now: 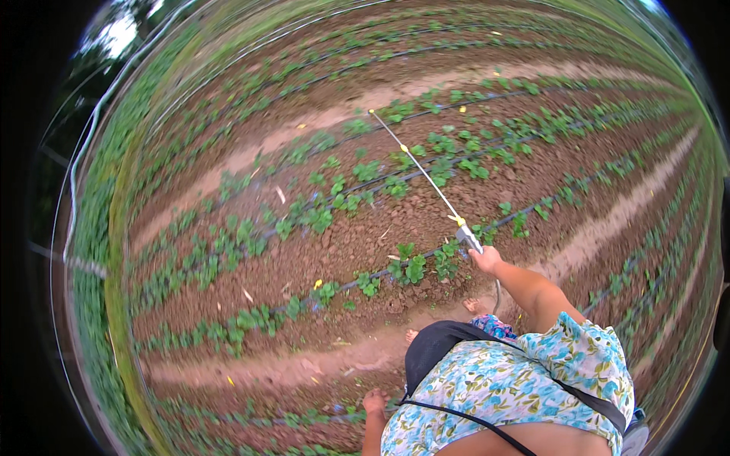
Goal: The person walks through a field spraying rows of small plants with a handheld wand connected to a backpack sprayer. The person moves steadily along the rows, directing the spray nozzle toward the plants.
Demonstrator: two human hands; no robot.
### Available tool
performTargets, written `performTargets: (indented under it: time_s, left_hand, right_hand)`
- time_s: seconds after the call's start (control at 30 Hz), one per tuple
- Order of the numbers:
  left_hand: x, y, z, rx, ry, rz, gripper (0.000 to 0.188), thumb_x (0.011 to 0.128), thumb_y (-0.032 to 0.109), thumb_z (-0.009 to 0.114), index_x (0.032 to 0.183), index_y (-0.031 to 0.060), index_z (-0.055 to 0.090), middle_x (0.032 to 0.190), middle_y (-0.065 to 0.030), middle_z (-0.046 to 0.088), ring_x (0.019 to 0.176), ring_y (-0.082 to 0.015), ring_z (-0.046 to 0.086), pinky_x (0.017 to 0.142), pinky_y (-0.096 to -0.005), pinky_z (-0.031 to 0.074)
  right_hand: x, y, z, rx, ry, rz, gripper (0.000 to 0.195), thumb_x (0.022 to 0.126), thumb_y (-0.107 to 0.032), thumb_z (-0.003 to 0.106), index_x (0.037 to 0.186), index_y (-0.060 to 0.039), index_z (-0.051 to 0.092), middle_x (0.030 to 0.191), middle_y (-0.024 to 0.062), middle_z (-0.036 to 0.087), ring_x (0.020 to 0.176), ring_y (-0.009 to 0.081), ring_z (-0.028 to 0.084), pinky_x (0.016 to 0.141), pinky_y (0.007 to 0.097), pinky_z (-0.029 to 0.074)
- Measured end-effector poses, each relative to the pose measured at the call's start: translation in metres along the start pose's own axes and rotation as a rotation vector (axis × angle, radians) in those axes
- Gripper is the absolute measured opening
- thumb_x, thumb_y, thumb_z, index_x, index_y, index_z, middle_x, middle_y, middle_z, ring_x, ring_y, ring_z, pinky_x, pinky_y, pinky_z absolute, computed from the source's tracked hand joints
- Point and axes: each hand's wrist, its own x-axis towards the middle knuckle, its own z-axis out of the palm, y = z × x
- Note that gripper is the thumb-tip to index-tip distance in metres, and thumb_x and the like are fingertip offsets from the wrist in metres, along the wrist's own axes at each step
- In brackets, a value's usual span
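Note:
My right hand (486, 260) is closed around the grey grip of a sprayer wand (430, 181). Its long metal tube reaches forward over the crop rows, with yellow fittings along it and a yellow nozzle (371, 112) at the far end. A grey hose (498, 296) hangs from below the grip. Faint haze, like spray mist, hangs left of the nozzle over the plants. My left hand (376, 401) hangs low by my left side with nothing visible in it. Small leafy green plants (415, 269) grow in the bed just in front of my feet.
Black drip-irrigation lines (348, 285) run along the planted rows. A bare dirt path (319, 365) passes under my feet (472, 306). A black waist bag (436, 347) sits at my front, its strap crossing my body. A grassy strip (120, 273) borders the field at left.

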Motion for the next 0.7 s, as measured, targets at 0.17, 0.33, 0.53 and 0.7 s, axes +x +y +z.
performTargets:
  time_s: [0.17,0.33,0.53,0.7]
  left_hand:
    - [0.015,0.041,-0.025,0.425,-0.160,0.165,0.020,0.095,0.017,0.046,0.103,0.0007,0.056,0.080,-0.0109,0.065,0.057,-0.0179,0.060,0.044,-0.0281,0.042]
    - [0.025,0.056,0.006,0.796,-0.204,0.341,0.023,0.092,0.023,0.050,0.098,0.0018,0.059,0.080,-0.0132,0.065,0.064,-0.0224,0.061,0.052,-0.0318,0.044]
    - [0.026,0.060,0.033,0.929,-0.120,0.482,0.028,0.088,0.029,0.054,0.092,0.0031,0.063,0.080,-0.0160,0.065,0.072,-0.0277,0.062,0.062,-0.0362,0.046]
    - [0.021,0.058,0.037,0.885,-0.078,0.642,0.031,0.085,0.034,0.057,0.087,0.0041,0.066,0.080,-0.0183,0.065,0.078,-0.0321,0.063,0.071,-0.0399,0.048]
  right_hand:
    - [-0.022,0.002,-0.036,0.272,0.211,0.141,0.039,0.084,-0.040,0.062,0.082,-0.0019,0.068,0.071,0.0128,0.065,0.068,0.0216,0.064,0.064,0.0374,0.050]
    - [0.014,0.045,-0.084,0.193,0.557,0.238,0.044,0.085,-0.041,0.059,0.091,0.0020,0.066,0.081,0.0216,0.066,0.084,0.0374,0.065,0.074,0.0433,0.050]
    - [0.038,0.050,-0.145,0.496,0.507,0.396,0.045,0.085,-0.039,0.062,0.097,0.0044,0.064,0.085,0.0209,0.066,0.083,0.0333,0.065,0.075,0.0409,0.050]
    - [0.032,0.078,-0.147,0.513,0.479,0.261,0.036,0.084,-0.035,0.065,0.088,0.0010,0.062,0.068,0.0137,0.063,0.054,0.0241,0.060,0.051,0.0379,0.047]
